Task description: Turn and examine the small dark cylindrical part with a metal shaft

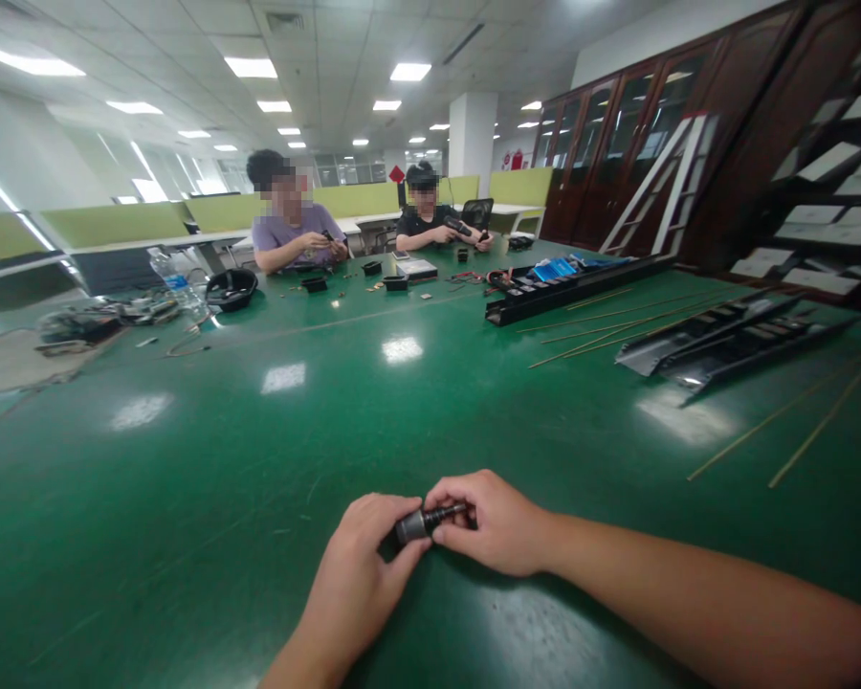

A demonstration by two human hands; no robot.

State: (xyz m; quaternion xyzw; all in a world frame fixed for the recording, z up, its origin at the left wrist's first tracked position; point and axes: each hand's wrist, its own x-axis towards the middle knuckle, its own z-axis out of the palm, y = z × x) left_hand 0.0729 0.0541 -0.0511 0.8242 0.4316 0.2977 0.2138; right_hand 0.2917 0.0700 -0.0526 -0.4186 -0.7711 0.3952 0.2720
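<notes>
A small dark cylindrical part with a narrower stepped shaft (414,525) is held between my two hands, low over the green tabletop (316,431). My left hand (365,555) is closed around its thick grey and black body, thumb below and fingers above. At the shaft end, my right hand (498,522) pinches the thin part, its fingertips curled around it. The shaft points to the right. My fingers cover some of the part, and its exact kind cannot be made out.
Two people (291,225) sit across the table, handling small parts. Black trays (396,283), a plastic bottle (176,277) and a black bowl-like container (231,289) stand toward the back. Long black metal channels (581,282) and thin rods (603,340) lie on the right.
</notes>
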